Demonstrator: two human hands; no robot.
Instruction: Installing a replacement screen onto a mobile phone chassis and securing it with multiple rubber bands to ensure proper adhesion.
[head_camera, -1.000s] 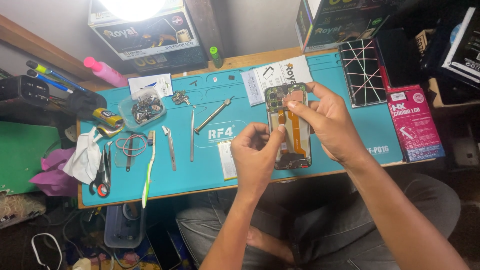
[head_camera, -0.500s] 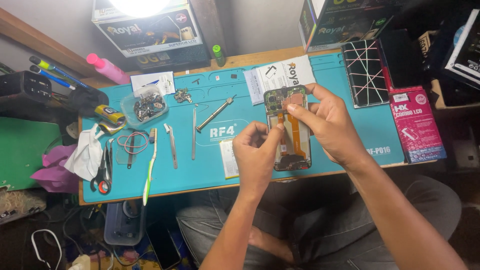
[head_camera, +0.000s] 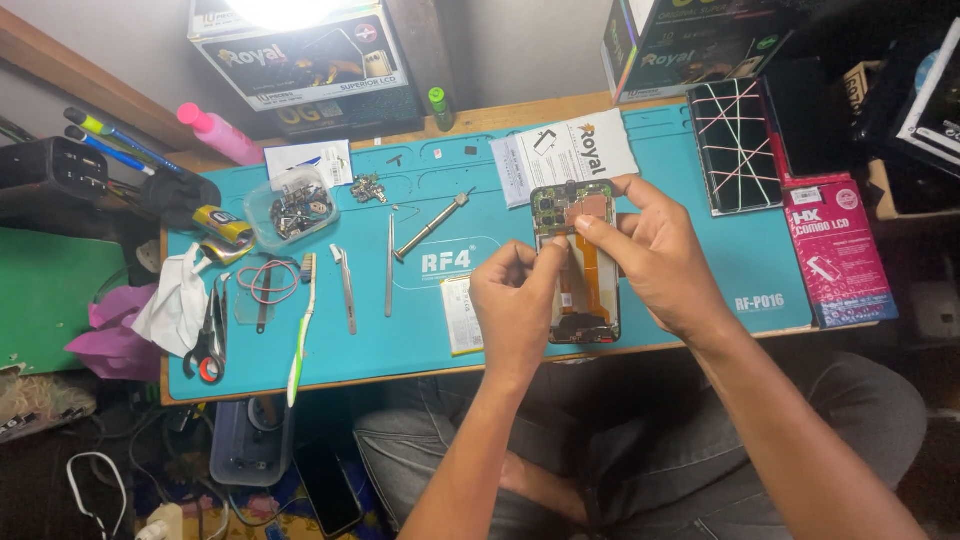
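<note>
Teal mat (head_camera: 700, 290) cluttered. I see left hand (head_camera: 515, 300) and right hand (head_camera: 655, 255) both pinching the opened phone (head_camera: 580, 215); careless pull could tear its orange flex.

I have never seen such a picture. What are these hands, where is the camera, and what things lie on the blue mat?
The camera sits on a person's head and looks down at that person's own two bare hands over a desk. The left hand and the right hand both touch an opened phone with its back cover off; its inner parts show. It lies on a blue work mat. To the left lie a screwdriver, tweezers, a toothbrush, scissors and a small clear tray of parts. Boxes stand at the back.
</note>
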